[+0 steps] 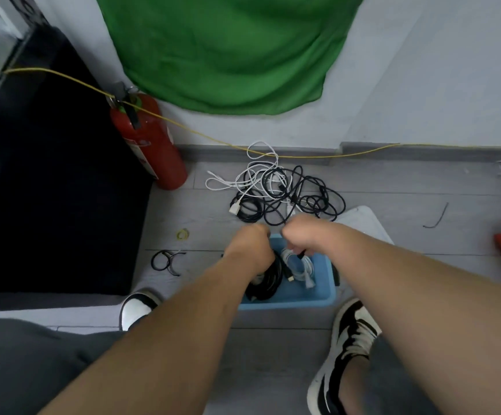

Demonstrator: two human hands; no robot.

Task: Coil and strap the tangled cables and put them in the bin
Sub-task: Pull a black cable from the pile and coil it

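A tangle of black and white cables [282,191] lies on the grey floor near the wall. In front of it stands a blue bin [306,295] that holds a black coil [265,283] and a white coil [298,268]. My left hand [250,250] is closed over the black coil inside the bin. My right hand [300,235] is closed above the bin's far side and pinches a black cable end that hangs into the bin. Both fists hide the bin's far rim.
A red fire extinguisher [150,145] stands left by the wall, with a yellow wire [213,139] across it. Black straps [166,262] and a yellow rubber band [182,234] lie left of the bin. A white lid [360,220] lies behind it. My shoes [345,348] flank the bin.
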